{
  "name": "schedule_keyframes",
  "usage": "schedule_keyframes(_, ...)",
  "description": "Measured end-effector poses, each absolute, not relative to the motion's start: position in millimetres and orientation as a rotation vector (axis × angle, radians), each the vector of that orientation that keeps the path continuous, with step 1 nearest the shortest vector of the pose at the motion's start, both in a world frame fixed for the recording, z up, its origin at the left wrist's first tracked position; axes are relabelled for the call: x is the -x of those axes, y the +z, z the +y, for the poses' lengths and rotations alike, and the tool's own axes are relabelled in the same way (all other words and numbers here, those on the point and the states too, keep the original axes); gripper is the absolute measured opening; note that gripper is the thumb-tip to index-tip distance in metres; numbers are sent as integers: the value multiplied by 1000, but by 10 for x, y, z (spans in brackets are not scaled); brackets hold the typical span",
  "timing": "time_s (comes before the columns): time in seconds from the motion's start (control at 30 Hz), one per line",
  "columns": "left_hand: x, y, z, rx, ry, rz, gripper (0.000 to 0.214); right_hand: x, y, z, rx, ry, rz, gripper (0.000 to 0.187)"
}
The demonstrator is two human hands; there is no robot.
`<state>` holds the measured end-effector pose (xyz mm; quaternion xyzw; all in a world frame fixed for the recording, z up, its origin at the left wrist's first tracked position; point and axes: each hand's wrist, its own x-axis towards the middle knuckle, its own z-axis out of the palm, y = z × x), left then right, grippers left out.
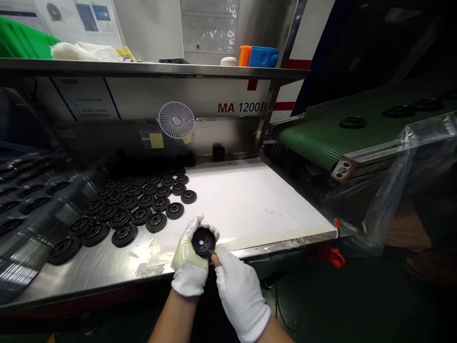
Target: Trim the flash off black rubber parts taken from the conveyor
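My left hand (187,259), in a white glove with a yellowish cover over it, grips a round black ribbed disc (203,241) with a small hole in its middle. The disc is tilted so that its face is turned up towards me, just above the table's front edge. My right hand (240,288), in a white glove with a bare thumb tip, is closed at the disc's lower right rim. Whatever lies between its fingers is too small and dark to name. Many similar black discs (141,216) lie in rows on the table to the left.
White sheeting (246,200) covers the metal table's right part. A shelf (153,69) runs above, with a small fan (176,120) below it. At right, a green conveyor belt (317,143) carries several discs. Clear plastic trays (53,228) of discs stand at left.
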<state>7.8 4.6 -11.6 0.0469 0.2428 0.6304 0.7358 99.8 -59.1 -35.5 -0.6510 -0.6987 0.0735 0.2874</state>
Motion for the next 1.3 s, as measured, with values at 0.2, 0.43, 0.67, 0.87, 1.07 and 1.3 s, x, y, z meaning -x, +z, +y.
schedule_keyframes(0.2,-77,-87,8,-179,1406,535,30,-957,-330,-607,1715,187,-1882,25)
schedule_keyframes(0.43,-92,-125,59,-167,1328,481,17,-1106,-345,-538,1782,174,-1847,26)
schedule_keyframes(0.67,-142,-119,18,-217,1460,482,23,-1004,-309,-592,1737,238,-1867,26)
schedule_keyframes(0.87,-71,-114,-17,-275,1326,489,23,-1116,-338,-550,1759,208,-1838,24)
schedule_keyframes(1.07,-166,-129,6,-243,1499,468,14,-994,-334,-633,1718,246,-1844,27)
schedule_keyframes(1.3,-126,-43,24,-160,1506,509,13,-1041,-224,-642,1476,695,-1590,34)
